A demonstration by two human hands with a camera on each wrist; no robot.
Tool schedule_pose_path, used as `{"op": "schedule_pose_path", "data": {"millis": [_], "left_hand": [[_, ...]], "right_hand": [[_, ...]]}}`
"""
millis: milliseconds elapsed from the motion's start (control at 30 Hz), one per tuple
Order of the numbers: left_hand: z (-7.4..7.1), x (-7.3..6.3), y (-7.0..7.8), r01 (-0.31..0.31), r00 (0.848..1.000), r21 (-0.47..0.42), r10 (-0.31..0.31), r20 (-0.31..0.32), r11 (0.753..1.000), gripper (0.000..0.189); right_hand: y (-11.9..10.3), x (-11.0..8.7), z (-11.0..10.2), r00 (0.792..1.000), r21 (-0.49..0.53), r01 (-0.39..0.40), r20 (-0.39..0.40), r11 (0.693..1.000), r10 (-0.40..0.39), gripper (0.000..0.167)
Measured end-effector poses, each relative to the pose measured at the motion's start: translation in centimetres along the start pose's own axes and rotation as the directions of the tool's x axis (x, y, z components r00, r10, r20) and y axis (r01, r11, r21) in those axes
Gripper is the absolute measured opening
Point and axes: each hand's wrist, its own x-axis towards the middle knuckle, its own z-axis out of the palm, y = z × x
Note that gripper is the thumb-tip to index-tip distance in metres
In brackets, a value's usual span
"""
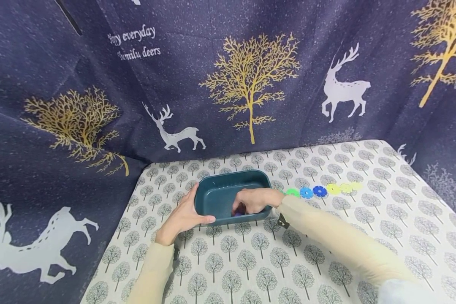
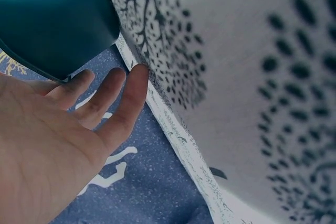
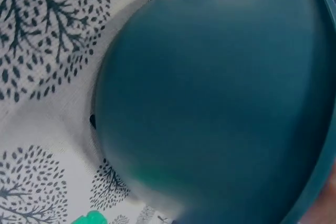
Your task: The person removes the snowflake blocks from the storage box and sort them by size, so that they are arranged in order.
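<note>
A teal plastic basin (image 1: 217, 198) stands on the patterned cloth. My left hand (image 1: 186, 214) rests against its left end, thumb along the near rim and fingers up the outside. In the left wrist view, the fingers (image 2: 123, 111) are spread and loosely bent beside the basin's wall (image 2: 58, 19). My right hand (image 1: 255, 200) reaches down inside the basin, fingers curled round a small purple piece (image 1: 237, 214) near the front wall. Most of that piece is hidden by the fingers. The basin's outer side (image 3: 210, 93) fills most of the right wrist view.
Right of the basin, a row of flat notched discs runs over the cloth: a green disc (image 1: 293, 193), a light blue disc (image 1: 306, 193), a dark blue disc (image 1: 320, 191) and several yellow ones (image 1: 332, 189). A dark curtain (image 1: 182, 84) with deer and trees hangs behind the table.
</note>
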Motion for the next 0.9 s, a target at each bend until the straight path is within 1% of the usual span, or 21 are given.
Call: {"op": "schedule_pose_path", "data": {"millis": [167, 367, 533, 633, 900], "left_hand": [[0.0, 0.0, 0.0, -0.003, 1.000, -0.005, 0.003, 0.003, 1.000, 0.142], [0.0, 0.1, 0.0, -0.005, 1.000, -0.013, 0.005, 0.003, 1.000, 0.142], [0.0, 0.1, 0.1, -0.007, 1.000, -0.001, 0.007, 0.000, 1.000, 0.142], [0.0, 0.0, 0.2, -0.014, 1.000, 0.006, 0.014, 0.000, 1.000, 0.142], [-0.1, -0.1, 0.3, -0.006, 1.000, -0.008, 0.006, 0.004, 1.000, 0.142]], "right_hand": [[0.3, -0.3, 0.0, 1.000, 0.020, -0.023, 0.020, 1.000, 0.022, 0.040], [0.6, -0.6, 0.0, 0.999, 0.029, -0.026, 0.028, 0.999, 0.025, 0.043], [0.9, -0.7, 0.2, 0.999, 0.072, -0.029, 0.027, 0.997, 0.027, 0.042], [1.1, -0.7, 0.3, 1.000, 0.087, -0.021, 0.022, 0.996, 0.019, 0.040], [1.3, -0.8, 0.3, 1.000, 0.125, 0.002, 0.018, 0.992, -0.005, 0.043]]}}
